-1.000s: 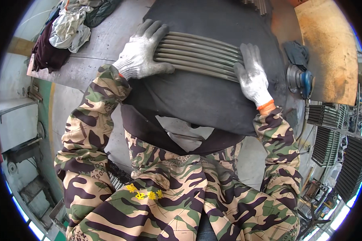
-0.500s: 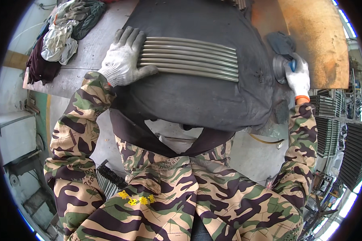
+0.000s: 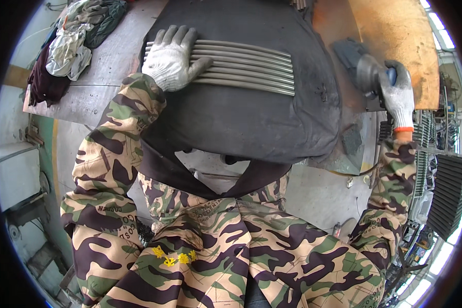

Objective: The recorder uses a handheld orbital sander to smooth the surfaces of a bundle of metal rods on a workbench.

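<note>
A row of several straight, shiny metal rods (image 3: 246, 68) lies side by side on a dark cloth (image 3: 241, 120). My left hand (image 3: 170, 61), in a white glove with grey fingers, rests flat across their left part. Its fingers point away from me and the thumb sticks out to the right, hiding part of the rods. On the right, my gloved right hand (image 3: 398, 91) is closed around the blue body of an angle grinder (image 3: 368, 75), whose round head faces left. A dark grey pad or cloth (image 3: 348, 53) lies against the grinder's far side.
A heap of crumpled cloths (image 3: 69, 56) lies on the metal tabletop (image 3: 105, 84) at the far left. A rust-stained brown board (image 3: 400, 41) covers the far right. Racks of dark, ribbed metal parts (image 3: 446, 197) stand beyond my right arm.
My left hand has slid right along the rods, which now poke out past its left side. My right hand has shifted slightly right with the grinder, which has turned.
</note>
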`<action>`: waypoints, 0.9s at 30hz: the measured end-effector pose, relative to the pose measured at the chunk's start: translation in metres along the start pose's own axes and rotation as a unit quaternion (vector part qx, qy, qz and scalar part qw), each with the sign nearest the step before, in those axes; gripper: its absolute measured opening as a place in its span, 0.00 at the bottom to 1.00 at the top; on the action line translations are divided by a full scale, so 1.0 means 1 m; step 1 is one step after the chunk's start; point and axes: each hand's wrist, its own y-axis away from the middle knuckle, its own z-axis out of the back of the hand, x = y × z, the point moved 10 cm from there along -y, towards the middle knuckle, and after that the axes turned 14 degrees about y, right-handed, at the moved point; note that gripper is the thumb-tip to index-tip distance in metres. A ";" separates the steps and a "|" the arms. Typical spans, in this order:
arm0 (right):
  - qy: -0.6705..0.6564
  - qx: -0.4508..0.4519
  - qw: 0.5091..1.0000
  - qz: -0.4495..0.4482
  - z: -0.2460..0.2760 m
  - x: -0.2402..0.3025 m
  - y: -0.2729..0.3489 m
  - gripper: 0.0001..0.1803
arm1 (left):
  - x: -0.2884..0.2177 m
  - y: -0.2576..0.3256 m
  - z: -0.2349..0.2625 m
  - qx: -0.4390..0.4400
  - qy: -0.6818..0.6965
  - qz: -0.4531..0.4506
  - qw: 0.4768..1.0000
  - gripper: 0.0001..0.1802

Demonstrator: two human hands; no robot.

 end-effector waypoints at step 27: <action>-0.058 0.101 0.974 0.194 -0.019 0.261 0.037 0.27 | -0.007 0.018 0.007 -0.119 -0.019 0.026 0.992 0.39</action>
